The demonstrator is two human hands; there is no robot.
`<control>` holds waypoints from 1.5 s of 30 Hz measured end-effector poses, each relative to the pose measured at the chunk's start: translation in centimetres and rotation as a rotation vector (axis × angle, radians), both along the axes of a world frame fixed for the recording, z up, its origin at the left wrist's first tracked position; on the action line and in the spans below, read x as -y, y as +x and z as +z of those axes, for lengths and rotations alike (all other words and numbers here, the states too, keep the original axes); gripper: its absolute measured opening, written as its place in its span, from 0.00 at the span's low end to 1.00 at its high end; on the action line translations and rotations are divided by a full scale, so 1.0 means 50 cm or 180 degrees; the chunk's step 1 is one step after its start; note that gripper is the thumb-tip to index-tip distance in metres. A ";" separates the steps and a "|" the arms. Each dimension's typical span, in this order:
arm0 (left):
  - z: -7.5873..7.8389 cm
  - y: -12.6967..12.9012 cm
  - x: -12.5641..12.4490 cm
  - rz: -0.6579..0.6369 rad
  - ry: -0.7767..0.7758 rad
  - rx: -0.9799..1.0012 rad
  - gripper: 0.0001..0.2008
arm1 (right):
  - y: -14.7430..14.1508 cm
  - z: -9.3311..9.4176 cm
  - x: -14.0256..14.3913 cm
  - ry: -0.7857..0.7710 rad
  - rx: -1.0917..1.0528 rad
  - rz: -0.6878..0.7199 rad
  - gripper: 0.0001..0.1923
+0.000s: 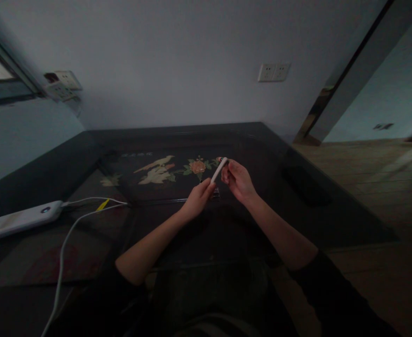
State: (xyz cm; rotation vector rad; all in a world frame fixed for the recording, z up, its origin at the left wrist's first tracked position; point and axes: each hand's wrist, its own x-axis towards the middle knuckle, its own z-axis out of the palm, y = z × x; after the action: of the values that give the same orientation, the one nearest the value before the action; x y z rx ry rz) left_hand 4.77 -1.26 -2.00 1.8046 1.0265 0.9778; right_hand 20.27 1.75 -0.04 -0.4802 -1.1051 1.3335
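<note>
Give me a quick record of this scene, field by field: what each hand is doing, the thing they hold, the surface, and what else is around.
left hand: left hand grips the lower end of the white stick
right hand: right hand pinches its upper end
stick: slim, white, tilted, held above the table
surface: dark table with bird and flower inlay
left side: white power bank with a white cable plugged in
wall: double socket

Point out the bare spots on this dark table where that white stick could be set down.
Bare patches: the right part of the table, between the right hand and the edge by the floor; and the far strip beyond the flower inlay, up to the wall. Crowded: the left, where the power bank and its cables lie. Both hands hold the stick over the middle.
</note>
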 end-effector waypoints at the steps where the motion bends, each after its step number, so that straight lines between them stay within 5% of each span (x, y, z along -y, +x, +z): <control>1: -0.001 -0.001 -0.002 0.0042 0.0018 0.0000 0.16 | 0.000 0.001 0.000 0.0027 0.0022 -0.0012 0.18; 17: 0.001 -0.012 -0.017 0.0517 0.0162 -0.0275 0.13 | -0.002 0.004 0.001 0.0052 0.0187 -0.0109 0.20; 38: 0.003 0.008 0.014 0.0057 -0.0001 -0.0035 0.16 | -0.004 0.002 0.005 -0.0139 0.0132 -0.0077 0.21; 45: 0.000 0.002 0.002 0.0216 0.0030 -0.0016 0.14 | -0.005 0.004 0.005 -0.0045 0.0149 -0.0158 0.21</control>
State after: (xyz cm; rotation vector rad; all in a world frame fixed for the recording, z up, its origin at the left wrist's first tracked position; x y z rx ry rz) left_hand 4.85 -1.34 -2.01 1.7907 1.0942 1.0210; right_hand 20.03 1.51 0.15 -0.5484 -1.1159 1.2931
